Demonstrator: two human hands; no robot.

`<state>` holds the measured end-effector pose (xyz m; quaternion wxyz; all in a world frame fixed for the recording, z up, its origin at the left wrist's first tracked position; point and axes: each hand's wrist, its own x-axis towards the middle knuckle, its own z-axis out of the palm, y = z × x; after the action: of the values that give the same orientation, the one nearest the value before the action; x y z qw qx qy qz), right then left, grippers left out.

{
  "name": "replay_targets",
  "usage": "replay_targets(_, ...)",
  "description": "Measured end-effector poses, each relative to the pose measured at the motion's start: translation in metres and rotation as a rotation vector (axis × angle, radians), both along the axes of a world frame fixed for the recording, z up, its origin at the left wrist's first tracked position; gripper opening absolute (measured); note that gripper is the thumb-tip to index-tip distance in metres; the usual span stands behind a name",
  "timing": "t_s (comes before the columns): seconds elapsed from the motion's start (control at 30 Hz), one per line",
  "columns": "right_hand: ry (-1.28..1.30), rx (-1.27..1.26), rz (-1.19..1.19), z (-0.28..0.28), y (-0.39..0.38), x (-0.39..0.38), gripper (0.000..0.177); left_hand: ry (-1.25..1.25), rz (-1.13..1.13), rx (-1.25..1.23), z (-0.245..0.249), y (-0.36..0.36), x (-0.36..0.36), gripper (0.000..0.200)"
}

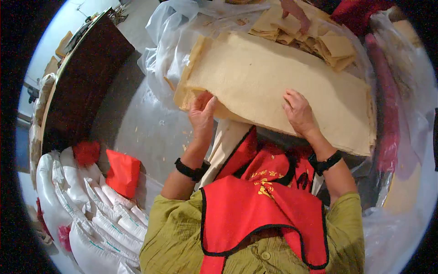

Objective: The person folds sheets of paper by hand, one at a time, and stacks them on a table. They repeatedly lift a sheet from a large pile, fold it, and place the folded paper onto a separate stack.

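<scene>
A stack of large tan rectangular sheets (273, 86) lies in front of me, slanting down to the right. At its near left edge, my left hand (201, 109) pinches the rim of the top sheet, which bends slightly there. My right hand (299, 111) rests on the sheets near the middle of the near edge, fingers curled; whether it grips anything is hidden. Beyond the stack, smaller folded tan pieces (335, 48) lie in a loose pile. Another person's hand (296, 16) reaches onto that pile, apart from mine.
Crumpled clear plastic (164, 41) surrounds the stack. White sacks (105, 223) and a red bag (123, 173) are at the lower left. A dark brown panel (86, 77) stands at the left. Pink-red material (385, 105) runs along the right side.
</scene>
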<state>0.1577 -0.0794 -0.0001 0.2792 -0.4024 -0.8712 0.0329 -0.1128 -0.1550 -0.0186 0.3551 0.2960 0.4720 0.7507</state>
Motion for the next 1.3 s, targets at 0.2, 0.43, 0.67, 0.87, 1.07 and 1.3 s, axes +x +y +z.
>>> replay_targets(0.2, -0.095, 0.147, 0.108, 0.011, -0.002, 0.0, 0.028, -0.26, -0.01, -0.094, 0.03, 0.017, 0.008, 0.034)
replay_targets(0.43, 0.187, -0.37, 0.062, 0.032, 0.0, -0.06, 0.05, -0.583, -0.204, -0.139, 0.025, 0.048, 0.009, 0.029)
replay_targets(0.67, 0.114, -0.501, 0.0, 0.049, 0.036, -0.137, 0.04, -0.353, -0.308, -0.16, -0.006, 0.065, -0.001, 0.029)
replay_targets(0.87, 0.243, -0.314, -0.017, 0.07, 0.012, -0.118, 0.029, -0.359, -0.366, -0.14, 0.005, 0.078, -0.006, 0.013)
replay_targets(1.07, 0.745, -0.279, -0.213, 0.048, -0.013, -0.005, 0.018, -0.205, -0.371, -0.198, -0.007, 0.088, -0.015, 0.03)
replay_targets(1.3, 1.607, -1.056, -0.442, -0.016, -0.066, 0.047, 0.038, 0.676, -0.441, -0.175, 0.018, 0.083, 0.068, 0.037)
